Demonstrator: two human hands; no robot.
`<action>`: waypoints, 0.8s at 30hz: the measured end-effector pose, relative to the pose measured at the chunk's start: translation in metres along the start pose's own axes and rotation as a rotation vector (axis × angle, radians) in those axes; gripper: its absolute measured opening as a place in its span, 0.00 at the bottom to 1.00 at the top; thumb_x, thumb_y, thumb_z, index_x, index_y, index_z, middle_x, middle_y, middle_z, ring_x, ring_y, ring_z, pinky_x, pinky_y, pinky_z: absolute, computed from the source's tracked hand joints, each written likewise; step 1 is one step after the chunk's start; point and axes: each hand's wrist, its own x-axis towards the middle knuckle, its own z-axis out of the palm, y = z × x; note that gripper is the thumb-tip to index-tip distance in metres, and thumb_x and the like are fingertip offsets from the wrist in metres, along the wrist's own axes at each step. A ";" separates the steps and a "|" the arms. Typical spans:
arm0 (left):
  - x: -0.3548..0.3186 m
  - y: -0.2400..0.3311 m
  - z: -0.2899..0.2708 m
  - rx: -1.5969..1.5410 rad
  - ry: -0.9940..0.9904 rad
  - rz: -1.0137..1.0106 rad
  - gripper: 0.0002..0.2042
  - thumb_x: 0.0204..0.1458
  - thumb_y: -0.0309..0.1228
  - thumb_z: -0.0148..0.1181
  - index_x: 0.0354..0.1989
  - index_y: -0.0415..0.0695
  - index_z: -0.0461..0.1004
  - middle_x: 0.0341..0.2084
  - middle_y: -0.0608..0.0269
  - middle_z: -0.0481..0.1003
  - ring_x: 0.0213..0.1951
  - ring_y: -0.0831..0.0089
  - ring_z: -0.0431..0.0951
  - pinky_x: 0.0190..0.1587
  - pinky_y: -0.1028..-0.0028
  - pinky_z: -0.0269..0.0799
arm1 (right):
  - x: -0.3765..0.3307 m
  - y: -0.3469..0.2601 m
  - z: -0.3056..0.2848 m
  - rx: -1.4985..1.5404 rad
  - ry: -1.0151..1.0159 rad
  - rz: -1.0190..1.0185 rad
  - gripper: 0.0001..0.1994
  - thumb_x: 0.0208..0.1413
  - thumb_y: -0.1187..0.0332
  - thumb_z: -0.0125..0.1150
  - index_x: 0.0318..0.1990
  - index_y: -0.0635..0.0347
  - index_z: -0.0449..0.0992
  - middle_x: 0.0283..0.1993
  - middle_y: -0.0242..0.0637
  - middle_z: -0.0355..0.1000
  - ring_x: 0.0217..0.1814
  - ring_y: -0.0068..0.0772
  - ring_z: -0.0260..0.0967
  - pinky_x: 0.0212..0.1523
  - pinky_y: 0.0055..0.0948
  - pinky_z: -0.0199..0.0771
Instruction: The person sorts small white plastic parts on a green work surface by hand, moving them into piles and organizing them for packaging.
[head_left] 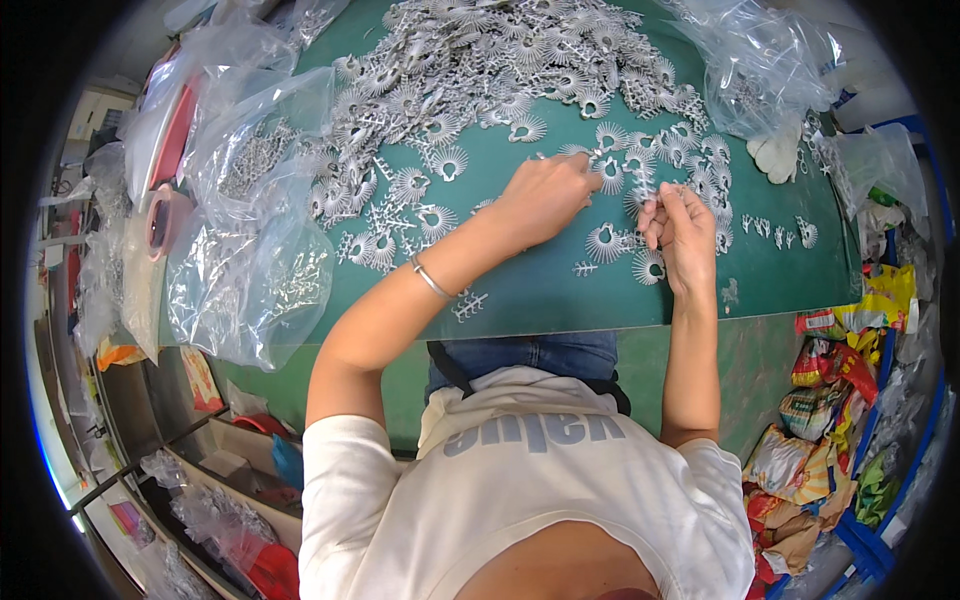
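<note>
On the green tabletop (500,290), my left hand (545,200) is palm down, fingers bunched beside a grey fan-shaped piece (611,178). Whatever lies between its fingertips is hidden. To its right, my right hand (684,230) has its fingers curled, thumb and forefinger pinched at the edge of a small grey branched piece (642,178). More fan-shaped pieces lie loose around both hands, among them one (604,242) below my left fingertips and one (648,267) just left of my right wrist.
A large heap of grey pieces (500,60) covers the table's far side. Clear plastic bags (255,260) lie at the left, and another bag (765,75) at the far right near a white glove (776,155). A short row of small pieces (770,230) sits at the right. Colourful packets (800,465) fill a blue-framed rack.
</note>
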 end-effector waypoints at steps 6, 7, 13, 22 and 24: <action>0.001 -0.008 0.000 -0.065 -0.003 0.073 0.07 0.43 0.29 0.59 0.31 0.45 0.73 0.27 0.62 0.70 0.31 0.60 0.74 0.30 0.66 0.69 | 0.007 0.003 -0.019 -0.329 0.031 -0.026 0.07 0.55 0.69 0.53 0.31 0.63 0.70 0.23 0.31 0.67 0.17 0.17 0.59 0.16 0.15 0.56; 0.002 -0.008 -0.002 -0.084 -0.007 0.065 0.07 0.43 0.28 0.59 0.31 0.45 0.73 0.27 0.62 0.71 0.31 0.60 0.74 0.30 0.66 0.69 | 0.009 0.004 -0.022 -0.434 0.054 -0.129 0.07 0.54 0.69 0.55 0.33 0.63 0.70 0.23 0.31 0.67 0.18 0.17 0.59 0.17 0.16 0.57; 0.005 -0.016 -0.015 -0.479 0.181 -0.157 0.05 0.41 0.25 0.62 0.29 0.44 0.76 0.25 0.61 0.73 0.28 0.67 0.73 0.33 0.74 0.68 | 0.021 -0.005 -0.009 -1.113 -0.009 -0.372 0.17 0.44 0.66 0.64 0.42 0.63 0.72 0.27 0.40 0.70 0.25 0.33 0.66 0.27 0.30 0.66; -0.010 -0.019 -0.037 -0.357 0.448 -0.310 0.05 0.46 0.27 0.61 0.28 0.38 0.76 0.23 0.69 0.74 0.23 0.81 0.69 0.28 0.81 0.65 | 0.038 0.013 0.019 -1.291 -0.089 -0.661 0.13 0.45 0.66 0.62 0.34 0.66 0.72 0.30 0.51 0.71 0.34 0.50 0.70 0.33 0.41 0.69; -0.013 -0.018 -0.043 -0.710 0.414 -0.542 0.05 0.45 0.26 0.62 0.26 0.37 0.75 0.21 0.69 0.73 0.23 0.79 0.70 0.28 0.77 0.66 | 0.043 0.013 0.014 -1.272 -0.017 -0.698 0.10 0.49 0.67 0.59 0.31 0.67 0.73 0.27 0.51 0.71 0.27 0.47 0.69 0.29 0.40 0.67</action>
